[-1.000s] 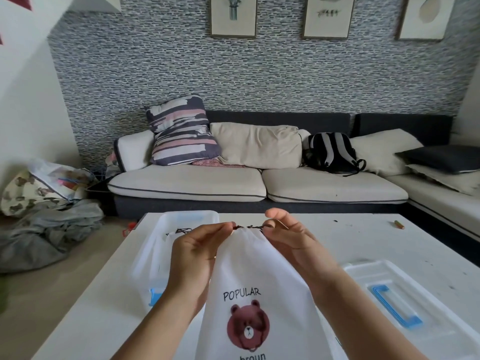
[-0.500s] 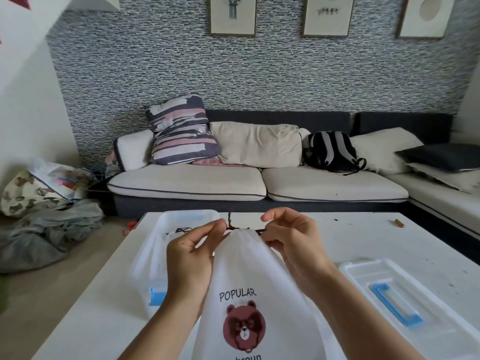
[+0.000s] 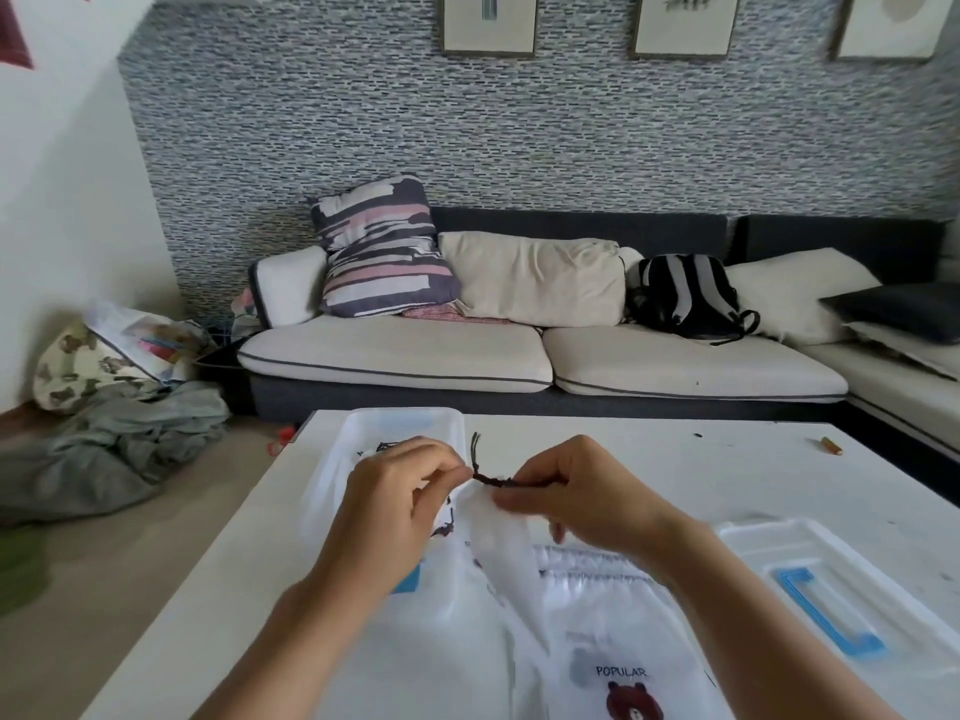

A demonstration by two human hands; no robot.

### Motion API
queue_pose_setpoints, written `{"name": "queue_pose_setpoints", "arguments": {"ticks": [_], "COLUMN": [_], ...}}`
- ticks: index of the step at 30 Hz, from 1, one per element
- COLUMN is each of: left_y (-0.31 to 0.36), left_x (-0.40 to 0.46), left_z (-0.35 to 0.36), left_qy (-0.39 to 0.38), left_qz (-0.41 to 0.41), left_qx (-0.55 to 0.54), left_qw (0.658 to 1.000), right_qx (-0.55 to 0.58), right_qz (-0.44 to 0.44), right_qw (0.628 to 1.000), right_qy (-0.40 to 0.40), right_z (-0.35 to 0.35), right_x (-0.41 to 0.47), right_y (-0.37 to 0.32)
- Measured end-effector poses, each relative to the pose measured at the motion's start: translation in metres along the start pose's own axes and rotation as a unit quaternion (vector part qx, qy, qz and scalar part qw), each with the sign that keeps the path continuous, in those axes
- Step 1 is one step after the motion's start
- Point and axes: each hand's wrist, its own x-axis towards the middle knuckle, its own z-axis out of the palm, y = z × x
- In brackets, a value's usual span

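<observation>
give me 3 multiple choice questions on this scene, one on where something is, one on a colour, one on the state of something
1. Where does the clear lid lie relative to the bear-print bag?
A) left of it
B) under it
C) right of it, on the table

2. What colour is the lid's handle?
A) red
B) blue
C) green

3. How is the bag's drawstring held?
A) pinched from both sides
B) pinched from one side only
C) not touched at all

Answers:
1 C: the lid rests flat on the white table, to the right of the bag.
2 B: the handle is bright blue against the clear plastic.
3 A: the left hand and the right hand each pinch the dark drawstring at the bag's mouth.
</observation>
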Motion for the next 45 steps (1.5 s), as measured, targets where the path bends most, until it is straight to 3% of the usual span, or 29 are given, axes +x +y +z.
{"name": "queue_pose_setpoints", "arguments": {"ticks": [2,4,7,9,11,14,16,18,20,22,23,25,26,28,31,34,36,38,40,41,43,45], "left_y": [-0.004,-0.018,-0.056,-0.078,-0.092,-0.099,-0.1,-0.1,-0.099,-0.098,-0.099,-0.1,-0.101,-0.1,-0.096,-0.096,-0.094,-0.089,-0.08,-0.073,-0.056,-0.031], "left_x": [-0.003,-0.007,-0.015,-0.019,-0.023,-0.031,-0.036,-0.036,-0.034,-0.03,-0.029,-0.028,-0.028,-0.026,-0.026,-0.027,-0.022,-0.014,-0.005,-0.001,0.003,0.003], "left_z": [-0.008,-0.016,-0.029,-0.035,-0.042,-0.049,-0.051,-0.053,-0.052,-0.045,-0.041,-0.037,-0.034,-0.033,-0.031,-0.03,-0.029,-0.025,-0.016,-0.009,0.007,0.03], "left_qy": [-0.006,-0.007,-0.006,-0.032,-0.095,-0.162,-0.171,-0.164,-0.155,-0.174,-0.188,-0.208,-0.216,-0.223,-0.228,-0.234,-0.201,-0.119,-0.028,0.002,0.001,-0.078], "left_qz": [-0.12,-0.217,-0.255,-0.248,-0.267,-0.332,-0.365,-0.362,-0.363,-0.351,-0.35,-0.355,-0.357,-0.358,-0.357,-0.362,-0.359,-0.333,-0.26,-0.201,-0.093,-0.051], "left_qx": [-0.102,-0.135,0.008,0.127,0.206,0.216,0.186,0.165,0.15,0.166,0.187,0.215,0.22,0.226,0.212,0.224,0.265,0.308,0.278,0.232,0.136,0.049], "left_qw": [0.988,0.967,0.967,0.96,0.936,0.904,0.896,0.903,0.906,0.905,0.898,0.886,0.882,0.878,0.881,0.874,0.872,0.883,0.924,0.952,0.986,0.994], "right_qx": [0.183,0.263,0.12,0.031,-0.051,-0.187,-0.294,-0.358,-0.277,-0.089,-0.048,-0.175,-0.301,-0.463,-0.47,-0.499,-0.493,-0.453,-0.358,-0.312,-0.318,-0.385], "right_qz": [-0.005,-0.045,-0.177,-0.237,-0.23,-0.192,-0.174,-0.083,0.05,0.144,0.155,0.086,0.038,0.046,0.13,0.121,0.079,-0.014,-0.075,-0.072,0.032,0.195], "right_qw": [0.983,0.958,0.926,0.904,0.918,0.958,0.935,0.9,0.902,0.932,0.949,0.971,0.945,0.86,0.805,0.784,0.809,0.872,0.931,0.947,0.948,0.899], "right_qy": [-0.002,0.105,0.312,0.355,0.317,0.103,-0.091,-0.236,-0.327,-0.32,-0.272,-0.14,-0.126,-0.207,-0.338,-0.349,-0.311,-0.185,-0.008,0.039,-0.007,-0.069], "right_z": [0.011,0.014,0.015,0.023,0.047,0.092,0.115,0.128,0.13,0.127,0.127,0.125,0.126,0.135,0.152,0.162,0.156,0.127,0.068,0.035,-0.022,-0.055], "right_x": [0.011,0.029,0.065,0.089,0.122,0.167,0.181,0.184,0.183,0.183,0.188,0.204,0.21,0.213,0.214,0.212,0.21,0.195,0.163,0.143,0.102,0.055], "right_y": [-0.006,-0.014,-0.04,-0.062,-0.07,-0.045,-0.015,0.018,0.039,0.036,0.031,0.026,0.028,0.037,0.063,0.071,0.054,0.026,0.006,0.008,0.038,0.099]}}
